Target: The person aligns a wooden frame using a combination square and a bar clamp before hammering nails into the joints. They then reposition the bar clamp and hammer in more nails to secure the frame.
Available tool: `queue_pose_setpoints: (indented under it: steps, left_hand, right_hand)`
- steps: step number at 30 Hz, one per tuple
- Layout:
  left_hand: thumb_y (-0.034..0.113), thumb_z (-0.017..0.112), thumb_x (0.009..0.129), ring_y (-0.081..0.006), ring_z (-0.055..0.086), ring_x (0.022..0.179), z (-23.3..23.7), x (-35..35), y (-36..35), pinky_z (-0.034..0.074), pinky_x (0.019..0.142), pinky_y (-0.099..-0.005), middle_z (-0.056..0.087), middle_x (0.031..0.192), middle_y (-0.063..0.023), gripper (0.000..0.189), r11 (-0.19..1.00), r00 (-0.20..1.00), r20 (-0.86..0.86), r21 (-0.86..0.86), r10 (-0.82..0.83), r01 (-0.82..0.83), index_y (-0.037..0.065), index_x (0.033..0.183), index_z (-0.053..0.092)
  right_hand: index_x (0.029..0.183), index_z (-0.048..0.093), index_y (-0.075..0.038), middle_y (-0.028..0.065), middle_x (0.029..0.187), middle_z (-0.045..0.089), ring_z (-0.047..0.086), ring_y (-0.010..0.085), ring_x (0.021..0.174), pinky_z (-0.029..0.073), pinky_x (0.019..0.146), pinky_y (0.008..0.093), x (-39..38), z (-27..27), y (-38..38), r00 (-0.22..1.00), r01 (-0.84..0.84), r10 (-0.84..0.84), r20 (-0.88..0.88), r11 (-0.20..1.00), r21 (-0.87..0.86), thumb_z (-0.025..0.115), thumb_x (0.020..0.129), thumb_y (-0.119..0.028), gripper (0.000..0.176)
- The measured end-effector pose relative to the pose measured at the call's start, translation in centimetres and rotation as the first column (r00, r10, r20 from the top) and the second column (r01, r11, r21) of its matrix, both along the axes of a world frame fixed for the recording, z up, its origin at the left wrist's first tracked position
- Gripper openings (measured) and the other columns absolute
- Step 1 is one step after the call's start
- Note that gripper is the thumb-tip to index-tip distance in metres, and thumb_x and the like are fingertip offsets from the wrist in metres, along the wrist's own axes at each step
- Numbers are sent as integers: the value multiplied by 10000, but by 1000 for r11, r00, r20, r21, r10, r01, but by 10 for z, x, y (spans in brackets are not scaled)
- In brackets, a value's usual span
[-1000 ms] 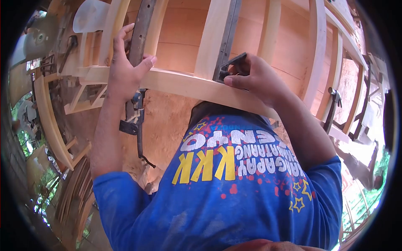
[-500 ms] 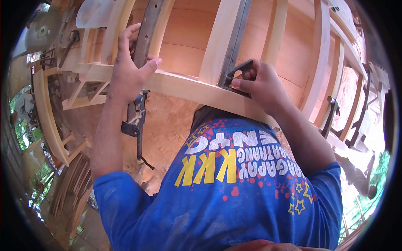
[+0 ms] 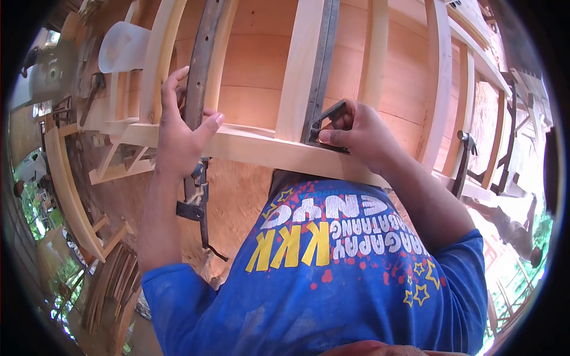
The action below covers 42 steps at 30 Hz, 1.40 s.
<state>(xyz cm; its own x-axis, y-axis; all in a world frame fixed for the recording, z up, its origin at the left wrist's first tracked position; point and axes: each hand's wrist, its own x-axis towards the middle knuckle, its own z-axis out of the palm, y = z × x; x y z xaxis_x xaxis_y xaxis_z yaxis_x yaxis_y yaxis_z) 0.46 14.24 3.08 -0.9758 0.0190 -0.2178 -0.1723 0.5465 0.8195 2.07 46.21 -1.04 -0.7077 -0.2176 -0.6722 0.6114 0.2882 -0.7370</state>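
My left hand (image 3: 180,141) is wrapped around the long metal bar clamp (image 3: 205,59), its thumb out along the wooden front rail (image 3: 255,149). The clamp's screw end hangs below that rail. In my right hand (image 3: 369,135) is the dark frame-shaped head of a combination square (image 3: 322,77), pinched between thumb and fingers. The square's head sits against the rail, and its long blade runs away from me beside a pale wooden slat (image 3: 297,71). Part of the square's head is hidden behind my fingers.
A hammer (image 3: 463,160) hangs over the frame at the right. More slats (image 3: 436,77) cross above orange-brown boards (image 3: 255,59). To the left are a translucent white container (image 3: 123,47) and a curved wooden piece (image 3: 70,190). Someone (image 3: 510,228) is at the far right.
The view has shifted, so the frame and both hands appear slightly lower and more to the left. Both hands keep their holds on the clamp and the square.
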Motion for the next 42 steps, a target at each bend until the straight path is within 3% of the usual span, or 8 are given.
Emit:
queue_pose_setpoints:
  steps: [17, 23, 26, 29, 31, 35, 38, 42]
  left_hand:
    - [122, 779, 867, -151, 619, 997, -1, 1, -2, 532, 929, -340, 579, 1179, -96, 870, 1000, 1000, 1, 5, -12, 12, 110, 1582, 282]
    - [115, 786, 864, -150, 623, 988, 0, 0, -5, 532, 925, -336, 583, 1185, -101, 861, 1000, 1000, 14, 24, -10, 10, 117, 1574, 299]
    - [135, 793, 863, -167, 626, 1008, -4, -1, -8, 531, 939, -356, 595, 1224, -111, 845, 999, 999, -45, 39, -23, 25, 111, 1564, 322]
    - [185, 809, 865, -202, 633, 1084, -8, -2, -13, 526, 967, -385, 606, 1290, -127, 812, 998, 992, -118, 36, -39, 44, 87, 1540, 369]
    - [232, 820, 876, -229, 635, 1151, -7, -3, -15, 522, 988, -404, 613, 1335, -139, 777, 999, 985, -164, 15, -45, 49, 69, 1519, 416]
    - [290, 802, 932, -240, 643, 1200, 3, -4, -30, 529, 996, -397, 630, 1377, -150, 614, 996, 928, -363, -11, 78, -88, 45, 1434, 546]
    - [253, 777, 955, -212, 651, 1160, -7, -3, -65, 533, 977, -357, 646, 1352, -130, 539, 963, 842, -468, 122, 268, -239, 33, 1399, 566]
    - [169, 741, 969, -161, 670, 1078, -31, 7, -98, 525, 932, -312, 712, 1200, -80, 371, 898, 751, -529, 51, 396, -437, 36, 1297, 630]
  right_hand:
    - [992, 620, 19, 51, 809, 633, 623, 152, 747, 508, 692, 330, -2, 8, -3, 997, -64, 68, -23, 987, 150, 865, 850, -145, 327]
    - [1004, 621, 27, 61, 824, 647, 632, 153, 765, 516, 702, 328, -2, 7, -5, 995, -81, 88, -38, 984, 157, 865, 849, -141, 335]
    - [1035, 622, 39, 82, 875, 689, 661, 154, 808, 531, 731, 319, -1, 9, -5, 999, -4, 6, -44, 999, 33, 860, 850, -134, 348]
    - [1083, 619, 49, 106, 934, 722, 689, 163, 875, 544, 782, 322, -5, 23, -5, 959, 40, 6, -282, 987, 158, 843, 865, -137, 364]
    - [1135, 606, 51, 116, 982, 728, 697, 176, 933, 552, 845, 340, -16, 49, -15, 947, 92, -56, -316, 991, 98, 787, 912, -112, 330]
    - [1163, 593, 52, 124, 1012, 723, 699, 178, 961, 553, 884, 330, -38, 59, -53, 924, 30, -38, -382, 999, -27, 742, 949, -77, 291]
    - [1170, 584, 64, 135, 1033, 718, 699, 178, 994, 552, 901, 325, -49, 48, -88, 974, -66, 55, -222, 997, -42, 733, 958, -76, 295]
    - [1174, 575, 80, 139, 1055, 709, 694, 179, 1011, 551, 893, 327, -56, 31, -128, 986, -83, 70, -154, 994, -77, 713, 971, -67, 286]
